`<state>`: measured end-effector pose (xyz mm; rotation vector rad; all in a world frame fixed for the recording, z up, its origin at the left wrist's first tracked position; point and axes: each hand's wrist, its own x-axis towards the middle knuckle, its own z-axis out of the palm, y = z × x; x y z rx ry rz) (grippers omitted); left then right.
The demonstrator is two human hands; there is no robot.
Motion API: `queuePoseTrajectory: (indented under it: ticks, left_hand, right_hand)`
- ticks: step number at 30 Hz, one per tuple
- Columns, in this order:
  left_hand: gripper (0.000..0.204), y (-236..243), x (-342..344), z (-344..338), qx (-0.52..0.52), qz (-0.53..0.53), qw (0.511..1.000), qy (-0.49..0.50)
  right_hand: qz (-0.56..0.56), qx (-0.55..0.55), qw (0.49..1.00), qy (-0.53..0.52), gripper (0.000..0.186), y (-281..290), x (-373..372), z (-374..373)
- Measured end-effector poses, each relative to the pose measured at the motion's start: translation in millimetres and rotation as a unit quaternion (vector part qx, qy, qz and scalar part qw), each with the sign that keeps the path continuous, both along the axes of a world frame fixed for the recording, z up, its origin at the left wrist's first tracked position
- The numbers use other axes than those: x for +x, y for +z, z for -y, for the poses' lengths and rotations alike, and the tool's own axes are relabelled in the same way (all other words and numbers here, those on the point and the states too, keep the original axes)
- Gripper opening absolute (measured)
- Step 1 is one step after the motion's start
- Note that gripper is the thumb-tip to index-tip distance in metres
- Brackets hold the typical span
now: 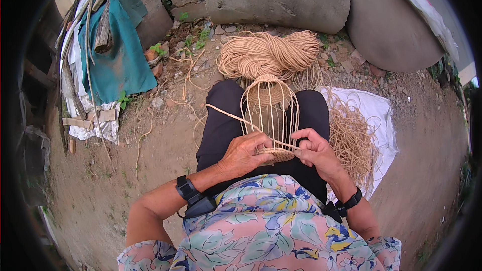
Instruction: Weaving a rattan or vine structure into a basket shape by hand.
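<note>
Tan cord [231, 115] crosses pale-ribbed frame [271, 113]; left hand [244, 152] curled, gripping woven band [282, 155]; right hand [316, 151] pinching cord.

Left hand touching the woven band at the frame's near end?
Touching: the head view shows the left hand gripping the woven band, thumb against it.

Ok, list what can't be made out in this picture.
All in the head view:
- Left stretch of the woven band: hidden by the left grip.
- Whether the right grip pinches cord or band: fingertips overlap both, detail too small.
- Ends of the loose cord pile: lost among tangled loops.
- Feet: hidden below the dark trousers.
- Rest of the floral shirt: cut off by the lower edge.
</note>
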<state>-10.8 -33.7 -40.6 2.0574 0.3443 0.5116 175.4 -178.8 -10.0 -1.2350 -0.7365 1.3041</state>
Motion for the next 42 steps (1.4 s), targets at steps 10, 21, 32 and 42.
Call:
queuePoseTrajectory:
  ticks: [10,21,32,42]
  left_hand:
    - [0.02,37.5,7.6,4.9,0.223,-0.006,0.974,0.044]
    - [0.012,31.5,36.8,3.5,0.27,0.024,0.962,-0.007]
    - [0.031,39.8,38.7,15.8,0.371,-0.066,0.925,-0.035]
    - [0.03,51.0,20.6,15.6,0.307,0.011,0.952,-0.013]
  right_hand:
    - [0.434,-0.011,0.9,0.04,0.014,3.1,-2.8,6.2]
    - [0.063,0.023,0.99,-0.123,0.011,-12.1,38.7,-9.8]
    - [0.506,0.064,0.853,-0.112,0.011,-24.7,16.0,-71.0]
    - [0.557,0.081,0.82,-0.103,0.014,10.5,2.8,-73.9]
